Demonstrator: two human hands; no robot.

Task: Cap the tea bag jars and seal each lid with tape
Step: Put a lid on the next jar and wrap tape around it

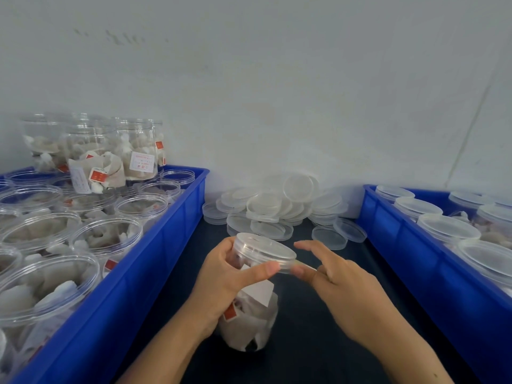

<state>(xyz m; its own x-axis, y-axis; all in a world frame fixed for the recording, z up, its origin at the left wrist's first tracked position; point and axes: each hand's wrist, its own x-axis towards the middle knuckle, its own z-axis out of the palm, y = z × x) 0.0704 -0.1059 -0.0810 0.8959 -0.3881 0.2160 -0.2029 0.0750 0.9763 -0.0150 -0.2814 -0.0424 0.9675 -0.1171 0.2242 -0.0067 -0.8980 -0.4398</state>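
Dark tabletop (318, 342) between two blue crates. Left hand (221, 281) grips capped jar (249, 314) near its lid (263, 249), thumb on rim. Right hand (340, 281) pinches a clear tape strip (303, 264) at lid edge, forefinger extended. Left crate (133, 286): uncapped jars; right crate (415, 261): capped ones. Loose lids (277, 209) heaped by wall.

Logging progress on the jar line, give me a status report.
Left hand grips capped jar. Right hand fingers at lid rim, apparently pressing tape; tape hard to see. Nothing in the way.
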